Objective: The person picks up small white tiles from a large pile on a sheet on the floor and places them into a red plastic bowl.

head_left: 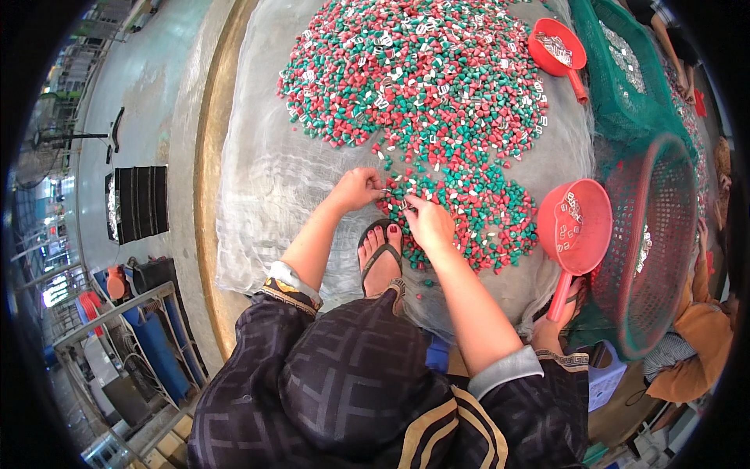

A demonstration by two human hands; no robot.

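Both hands work at the near left edge of a spread heap of small red and green cone-shaped pieces, mixed with silvery metal pieces. My left hand is closed in a pinch, palm side down, its fingertips at the heap's edge. Something tiny shows at those fingertips, too small to name. Just to its right, my right hand pinches with thumb and forefinger over the pieces; what lies between them is hidden. Farther off, a larger pile of the same pieces and metal bits joins this heap. Pale mesh sheeting lies underneath.
A red long-handled scoop holding metal pieces lies to the right; another red scoop is farther back. Beyond are a reddish plastic basket and a green-netted crate. My sandalled foot rests below my hands. Other people sit at far right.
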